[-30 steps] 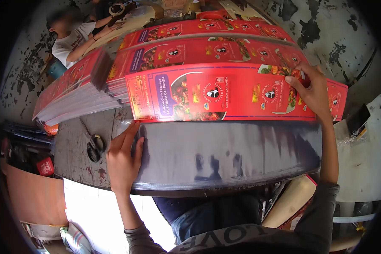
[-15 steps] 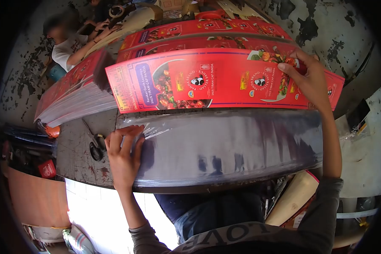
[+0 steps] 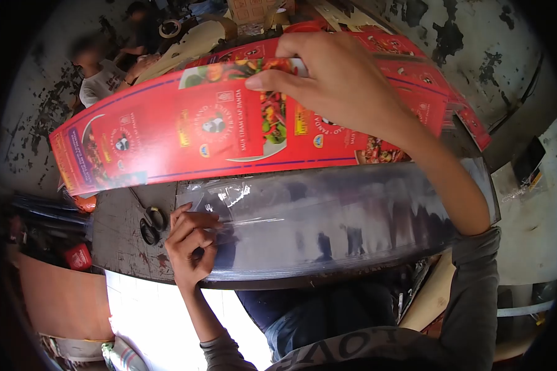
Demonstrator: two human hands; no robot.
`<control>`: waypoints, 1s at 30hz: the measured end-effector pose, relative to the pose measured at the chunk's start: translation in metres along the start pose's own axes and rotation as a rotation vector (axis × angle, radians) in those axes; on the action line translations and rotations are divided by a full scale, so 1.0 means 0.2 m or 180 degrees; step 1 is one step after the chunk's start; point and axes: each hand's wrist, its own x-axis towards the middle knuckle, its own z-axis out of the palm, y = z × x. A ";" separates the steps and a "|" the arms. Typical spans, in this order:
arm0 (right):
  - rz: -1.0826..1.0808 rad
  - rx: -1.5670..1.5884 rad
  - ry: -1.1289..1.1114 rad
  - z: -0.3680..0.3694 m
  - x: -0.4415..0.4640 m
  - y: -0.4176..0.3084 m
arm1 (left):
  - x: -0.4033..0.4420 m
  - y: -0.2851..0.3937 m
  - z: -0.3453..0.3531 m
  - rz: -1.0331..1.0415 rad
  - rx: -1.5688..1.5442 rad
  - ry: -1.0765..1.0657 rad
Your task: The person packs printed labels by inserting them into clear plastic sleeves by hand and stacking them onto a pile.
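A long red printed sheet point(image 3: 167, 133) with panda logos and food pictures is pinched at its upper edge by my right hand point(image 3: 340, 80). It is held over the far side of the table and stretches out to the left. Below it lies a stack of clear plastic sheets point(image 3: 328, 216), shiny with reflections. At the stack's left end, my left hand point(image 3: 192, 244) has its fingers curled and closed on the top plastic sheet, which is wrinkled beside the fingertips. Black-handled scissors point(image 3: 151, 226) lie just left of that hand.
More red printed sheets point(image 3: 414, 74) are piled at the back, partly hidden by my right arm. Two other people sit at the far left, one in a white shirt point(image 3: 99, 83). A tape roll point(image 3: 169, 28) and a cardboard box point(image 3: 254, 9) stand at the back.
My right hand has carried the red sheet leftward, so it now covers the stack at the left. My left hand stays at the plastic's left end, its fingers more curled.
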 end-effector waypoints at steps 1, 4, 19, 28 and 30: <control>0.0014 0.0160 -0.0064 0.03 0.03 -0.03 | 0.00 0.00 0.00 -0.0037 -0.0029 0.0009; 0.0047 0.0578 -0.0037 0.10 0.04 -0.09 | 0.00 0.00 -0.01 -0.0172 -0.0027 0.0065; 0.0979 0.0038 -0.0604 -0.24 -0.57 0.45 | 0.05 0.00 0.00 -0.1595 0.0685 0.0363; 0.0646 -0.0466 -0.0435 -0.22 -0.57 0.46 | 0.19 -0.47 -0.24 -0.2092 -0.2794 -0.1802; 0.0616 -0.0487 -0.0439 -0.22 -0.59 0.47 | 0.16 -0.48 -0.20 -0.2217 -0.2977 -0.1601</control>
